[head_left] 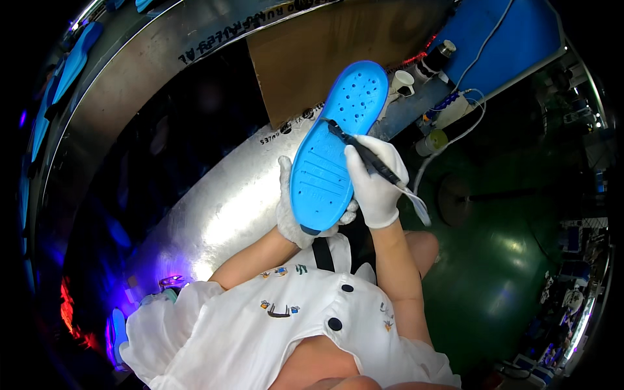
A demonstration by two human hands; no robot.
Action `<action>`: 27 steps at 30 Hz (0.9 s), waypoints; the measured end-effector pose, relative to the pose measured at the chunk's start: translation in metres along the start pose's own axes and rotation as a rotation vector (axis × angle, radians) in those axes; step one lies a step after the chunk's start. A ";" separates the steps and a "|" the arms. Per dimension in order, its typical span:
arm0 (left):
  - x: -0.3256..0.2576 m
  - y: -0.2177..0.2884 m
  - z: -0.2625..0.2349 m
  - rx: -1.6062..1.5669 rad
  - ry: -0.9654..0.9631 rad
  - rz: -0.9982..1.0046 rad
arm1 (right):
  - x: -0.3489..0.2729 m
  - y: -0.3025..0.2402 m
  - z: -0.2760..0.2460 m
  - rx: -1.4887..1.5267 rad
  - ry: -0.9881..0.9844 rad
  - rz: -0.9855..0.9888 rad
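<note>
My left hand (284,207), in a grey-white glove, is wrapped round the edge and underside of a blue shoe sole (318,175). The sole is tilted toward me, with small holes at its upper end, ridges lower down and a dark patch at its bottom tip. In my white-gloved right hand (377,179) is a slim black-handled tool (364,154), held like a pen. Its thin tip reaches the sole's left edge near the middle; the exact kind of tip is too small to tell. A pale, flat tail end sticks out below that hand.
A shiny metal table (221,201) lies beyond my lap, with a brown cardboard sheet (292,65) behind it. Several blue soles (75,62) stand at far left. A white cup (403,82), a thermos (437,58) and a white cable (448,144) are at right, above green floor (481,260).
</note>
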State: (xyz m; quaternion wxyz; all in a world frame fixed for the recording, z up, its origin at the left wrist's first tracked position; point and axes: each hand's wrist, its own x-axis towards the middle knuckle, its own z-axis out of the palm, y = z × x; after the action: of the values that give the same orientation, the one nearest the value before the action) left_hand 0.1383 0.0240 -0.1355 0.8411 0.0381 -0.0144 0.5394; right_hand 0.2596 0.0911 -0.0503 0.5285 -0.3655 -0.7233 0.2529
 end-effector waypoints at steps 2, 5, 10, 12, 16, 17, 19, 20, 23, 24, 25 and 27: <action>-0.001 -0.013 -0.032 0.532 0.062 0.327 | -0.005 -0.005 0.002 -0.117 -0.189 -0.470; 0.005 -0.008 0.001 0.485 0.380 0.551 | -0.027 -0.029 -0.002 -0.083 -0.465 -0.402; -0.009 0.003 -0.023 0.132 -0.091 0.154 | -0.019 -0.011 -0.003 0.031 -0.132 -0.291; -0.001 0.001 0.006 0.087 -0.064 0.206 | -0.041 -0.032 -0.002 -0.124 -0.311 -0.463; 0.010 -0.001 0.013 -0.100 0.281 0.430 | -0.031 -0.012 -0.006 0.098 -0.184 -0.155; 0.008 0.003 0.007 -0.048 0.130 0.369 | -0.015 -0.011 -0.006 -0.078 -0.047 -0.281; 0.006 0.003 0.000 0.085 -0.097 0.351 | -0.038 -0.020 0.001 -0.089 -0.131 -0.368; 0.009 0.005 0.002 0.164 -0.190 0.392 | -0.051 -0.027 0.003 -0.109 -0.209 -0.452; 0.015 0.011 0.015 0.109 -0.028 0.373 | -0.053 -0.036 -0.001 0.142 -0.295 -0.147; 0.014 0.008 0.012 -0.002 0.256 0.494 | -0.047 -0.029 -0.002 0.291 -0.274 0.098; 0.010 0.005 0.008 -0.009 0.269 0.493 | -0.040 -0.018 -0.003 0.097 -0.106 -0.019; 0.012 0.011 0.011 0.084 -0.015 0.407 | -0.044 -0.022 -0.003 0.018 -0.140 -0.265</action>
State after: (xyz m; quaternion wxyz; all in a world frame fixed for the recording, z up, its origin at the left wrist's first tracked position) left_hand 0.1335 0.0381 -0.1233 0.7122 0.0732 -0.0056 0.6981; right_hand 0.2640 0.0428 -0.0588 0.5090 -0.2435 -0.7979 0.2123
